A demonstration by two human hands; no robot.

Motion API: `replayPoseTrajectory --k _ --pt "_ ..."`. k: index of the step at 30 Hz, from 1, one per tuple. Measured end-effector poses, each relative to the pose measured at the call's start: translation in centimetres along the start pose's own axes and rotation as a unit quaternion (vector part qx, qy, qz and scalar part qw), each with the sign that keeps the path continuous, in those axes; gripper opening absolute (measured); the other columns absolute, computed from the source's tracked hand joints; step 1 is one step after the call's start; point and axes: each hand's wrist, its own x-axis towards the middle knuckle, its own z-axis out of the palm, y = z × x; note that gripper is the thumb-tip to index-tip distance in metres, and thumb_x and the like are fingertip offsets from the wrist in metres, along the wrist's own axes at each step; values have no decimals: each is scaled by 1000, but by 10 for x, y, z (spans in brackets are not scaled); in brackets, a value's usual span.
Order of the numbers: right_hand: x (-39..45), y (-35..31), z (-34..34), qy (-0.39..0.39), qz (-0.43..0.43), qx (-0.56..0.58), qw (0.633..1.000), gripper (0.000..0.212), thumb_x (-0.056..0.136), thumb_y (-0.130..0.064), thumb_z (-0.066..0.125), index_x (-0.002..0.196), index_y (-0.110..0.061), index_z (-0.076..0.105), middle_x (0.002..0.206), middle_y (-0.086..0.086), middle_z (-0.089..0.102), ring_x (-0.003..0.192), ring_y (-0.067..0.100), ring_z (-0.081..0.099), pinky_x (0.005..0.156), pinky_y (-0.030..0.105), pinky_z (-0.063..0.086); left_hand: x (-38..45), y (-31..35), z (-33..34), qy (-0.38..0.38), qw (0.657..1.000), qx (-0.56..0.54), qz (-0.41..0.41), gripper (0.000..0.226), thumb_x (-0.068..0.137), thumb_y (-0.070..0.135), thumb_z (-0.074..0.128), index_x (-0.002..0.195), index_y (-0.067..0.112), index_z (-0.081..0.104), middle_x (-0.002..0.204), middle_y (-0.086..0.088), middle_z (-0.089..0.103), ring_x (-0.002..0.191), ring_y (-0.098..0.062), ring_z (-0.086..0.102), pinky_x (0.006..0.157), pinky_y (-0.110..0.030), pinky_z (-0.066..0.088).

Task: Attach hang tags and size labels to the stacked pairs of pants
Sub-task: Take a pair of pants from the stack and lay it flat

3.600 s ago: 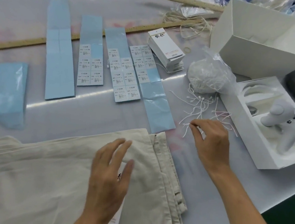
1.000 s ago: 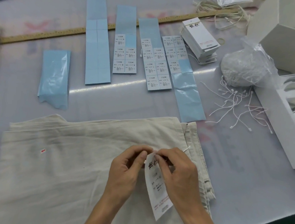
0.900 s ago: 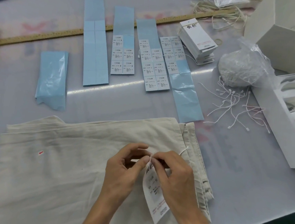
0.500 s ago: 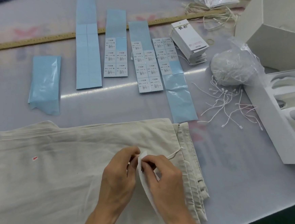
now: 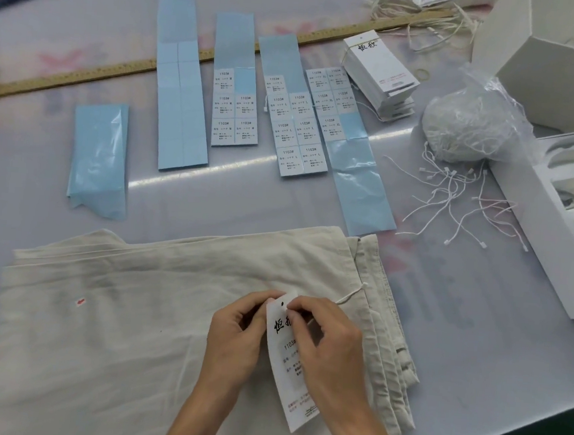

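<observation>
Lower centre of frame: left hand [image 5: 235,337] and right hand [image 5: 324,340] both pinch the hang tag [image 5: 290,355] over the stacked pants [image 5: 133,325]. String [image 5: 350,295] trails toward the waistband. Advise steadying the tag's hole while feeding the string through.

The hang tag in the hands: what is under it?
The hang tag lies over the stacked cream pants. The right hand covers its right part; fabric directly beneath is hidden.
</observation>
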Motion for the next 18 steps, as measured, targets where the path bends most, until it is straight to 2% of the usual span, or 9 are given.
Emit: replayPoseTrajectory --k 4,7,11,16,18 --pt "1 -4 1 9 8 21 1000 22 92 -14 73 99 -34 70 94 -23 66 86 7 65 73 17 49 -3 2 -4 -31 998 -57 -22 32 101 39 52 105 22 80 99 -10 78 92 -27 75 76 -27 59" --pt "0 -5 2 4 15 39 999 21 92 -14 73 102 -33 74 95 -22 68 92 7 67 76 18 51 -5 2 -3 -36 997 -72 -13 24 94 33 62 103 21 80 102 -9 78 96 -27 75 78 -28 59" --pt "-1 -2 2 17 15 23 999 16 92 -12 73 100 -25 75 94 -20 68 92 6 67 75 22 54 -6 -3 -2 -17 997 -68 -19 23 89 32 65 104 24 81 102 -7 78 98 -26 74 84 -35 61" --pt "-1 -4 4 42 3 2 999 14 92 -9 73 94 -23 71 96 -17 59 91 7 62 76 21 51 -8 -2 -1 -47 989 -124 -67 38 98 42 53 112 17 78 107 -17 76 99 -34 74 76 -33 60" --pt "-1 -5 5 57 1 1 998 14 91 -9 74 93 -23 71 95 -18 59 92 8 62 78 23 51 -8 -2 -2 -59 982 -163 -80 45 102 44 48 117 12 76 113 -21 74 105 -35 72 79 -33 60"
